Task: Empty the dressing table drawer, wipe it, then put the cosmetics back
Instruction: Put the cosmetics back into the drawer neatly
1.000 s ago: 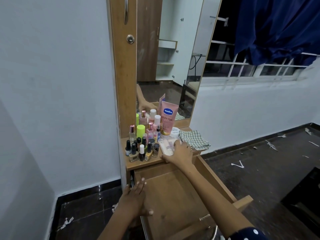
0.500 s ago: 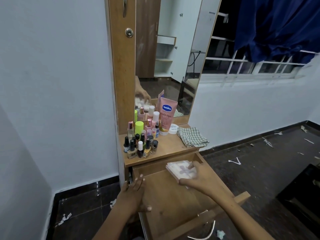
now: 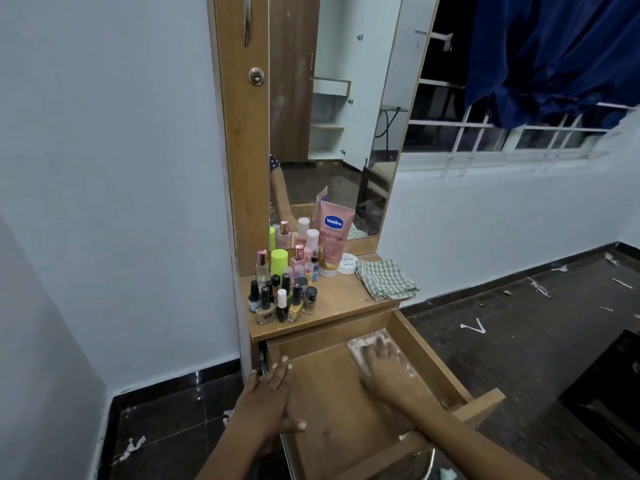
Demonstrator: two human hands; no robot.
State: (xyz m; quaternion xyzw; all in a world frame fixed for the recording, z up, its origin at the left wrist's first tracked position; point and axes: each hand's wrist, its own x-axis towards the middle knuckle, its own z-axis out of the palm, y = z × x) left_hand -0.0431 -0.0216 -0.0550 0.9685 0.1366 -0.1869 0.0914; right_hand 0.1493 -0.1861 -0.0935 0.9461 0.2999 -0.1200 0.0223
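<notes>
while the drawer (image 3: 332,403) stands pulled out from under the dressing table top (image 3: 343,303), the right hand (image 3: 384,367) lies flat, fingers straight, on a pale flat packet (image 3: 363,348) in the drawer's far right corner, touching the drawer floor there. the left hand (image 3: 270,403) rests on the drawer's left wall with fingers straight and thumb stretched over the inside, gripping nothing that can be seen. the rest of the drawer floor shows bare wood. above the drawer, on the table top, the cosmetics stand in a tight cluster at the left: small nail polish bottles (image 3: 277,299) nearest the drawer, taller bottles behind, and a pink vaseline tube (image 3: 333,237) upright against the mirror (image 3: 332,116). a white round jar (image 3: 347,264) sits just right of the tube, and a checked cloth (image 3: 384,278) lies crumpled at the top's right edge, above the drawer's right wall.
</notes>
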